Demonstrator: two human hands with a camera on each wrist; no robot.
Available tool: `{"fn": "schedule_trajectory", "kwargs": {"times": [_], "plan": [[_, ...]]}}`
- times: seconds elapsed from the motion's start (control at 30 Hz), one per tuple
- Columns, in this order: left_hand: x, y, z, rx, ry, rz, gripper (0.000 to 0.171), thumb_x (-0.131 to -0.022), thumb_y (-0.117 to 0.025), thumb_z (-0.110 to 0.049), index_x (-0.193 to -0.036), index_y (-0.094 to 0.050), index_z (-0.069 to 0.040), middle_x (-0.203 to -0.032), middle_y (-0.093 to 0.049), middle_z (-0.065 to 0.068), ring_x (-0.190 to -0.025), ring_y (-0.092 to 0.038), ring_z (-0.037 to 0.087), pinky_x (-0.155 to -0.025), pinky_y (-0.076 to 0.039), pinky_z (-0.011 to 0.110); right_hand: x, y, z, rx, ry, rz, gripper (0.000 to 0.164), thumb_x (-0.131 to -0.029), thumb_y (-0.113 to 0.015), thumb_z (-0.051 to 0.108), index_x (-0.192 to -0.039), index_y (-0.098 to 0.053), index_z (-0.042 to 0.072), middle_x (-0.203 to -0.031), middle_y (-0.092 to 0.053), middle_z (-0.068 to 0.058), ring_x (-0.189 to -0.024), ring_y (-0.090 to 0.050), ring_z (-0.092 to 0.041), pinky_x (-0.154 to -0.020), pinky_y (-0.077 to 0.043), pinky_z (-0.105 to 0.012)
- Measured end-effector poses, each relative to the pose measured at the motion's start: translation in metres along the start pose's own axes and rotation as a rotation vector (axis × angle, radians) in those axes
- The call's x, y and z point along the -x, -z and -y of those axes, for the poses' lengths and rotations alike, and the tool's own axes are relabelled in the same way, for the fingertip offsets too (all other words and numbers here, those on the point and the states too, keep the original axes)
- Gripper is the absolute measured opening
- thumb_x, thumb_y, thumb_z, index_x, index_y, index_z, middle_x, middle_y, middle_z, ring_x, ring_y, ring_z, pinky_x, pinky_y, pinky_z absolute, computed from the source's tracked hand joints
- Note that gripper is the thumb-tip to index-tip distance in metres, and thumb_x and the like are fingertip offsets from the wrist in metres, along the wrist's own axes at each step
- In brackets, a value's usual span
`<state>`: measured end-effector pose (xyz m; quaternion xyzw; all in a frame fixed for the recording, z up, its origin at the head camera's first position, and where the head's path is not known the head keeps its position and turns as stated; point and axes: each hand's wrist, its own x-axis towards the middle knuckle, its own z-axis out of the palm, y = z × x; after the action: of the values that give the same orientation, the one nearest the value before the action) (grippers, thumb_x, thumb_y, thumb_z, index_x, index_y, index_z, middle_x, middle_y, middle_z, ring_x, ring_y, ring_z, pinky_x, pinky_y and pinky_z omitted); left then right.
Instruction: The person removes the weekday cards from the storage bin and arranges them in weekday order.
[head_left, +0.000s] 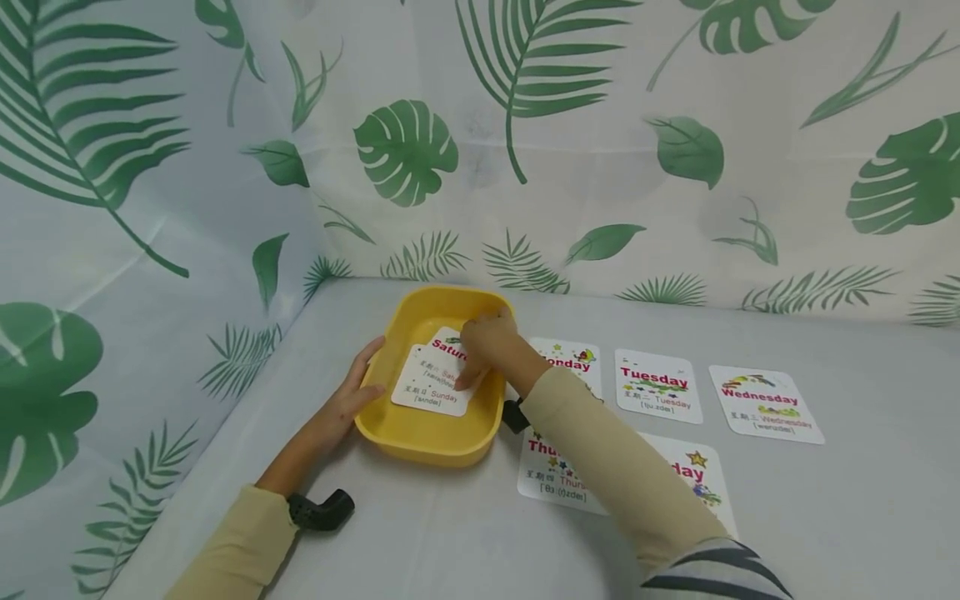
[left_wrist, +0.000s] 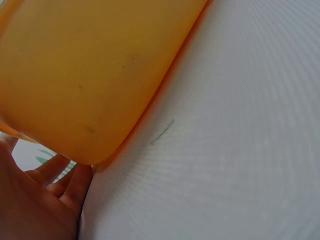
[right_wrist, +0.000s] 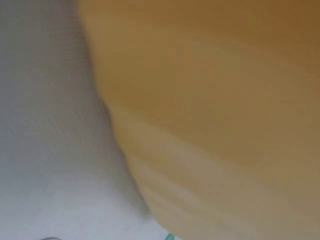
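Note:
In the head view, my left hand (head_left: 347,402) holds the left side of a yellow plastic basin (head_left: 420,442), its thumb at the rim. The left wrist view shows fingers (left_wrist: 75,185) against the outside of the basin wall (left_wrist: 90,85). My right hand (head_left: 487,346) reaches into the basin with bent fingers and pinches a white Saturday card (head_left: 444,348), covering part of its word. A Sunday card (head_left: 427,397) overlaps it in the basin. The right wrist view shows mostly the blurred basin wall (right_wrist: 200,110).
Right of the basin, Monday (head_left: 573,354), Tuesday (head_left: 658,392) and Wednesday (head_left: 767,404) cards lie in a row. Nearer lie a Thursday card (head_left: 551,479) and another card ending in "day" (head_left: 697,467), both partly behind my right sleeve. A leaf-printed cloth (head_left: 525,208) rises behind.

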<state>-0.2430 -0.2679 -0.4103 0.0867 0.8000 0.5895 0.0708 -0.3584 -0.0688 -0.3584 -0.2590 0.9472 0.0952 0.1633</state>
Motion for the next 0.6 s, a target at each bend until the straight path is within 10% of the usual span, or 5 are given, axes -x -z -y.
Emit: {"fn": "schedule_trajectory", "kwargs": {"times": [0.6], "plan": [[0.000, 0.001, 0.003, 0.001, 0.012, -0.010, 0.063, -0.092, -0.036, -0.019, -0.146, -0.004, -0.024, -0.152, -0.012, 0.013, -0.130, -0.026, 0.031, -0.106, -0.019, 0.049, -0.013, -0.003, 0.002, -0.373, -0.019, 0.127, 0.114, -0.056, -0.080, 0.050, -0.145, -0.020, 0.009, -0.136, -0.031, -0.016, -0.116, -0.029, -0.028, -0.105, -0.025, -0.041]]}}
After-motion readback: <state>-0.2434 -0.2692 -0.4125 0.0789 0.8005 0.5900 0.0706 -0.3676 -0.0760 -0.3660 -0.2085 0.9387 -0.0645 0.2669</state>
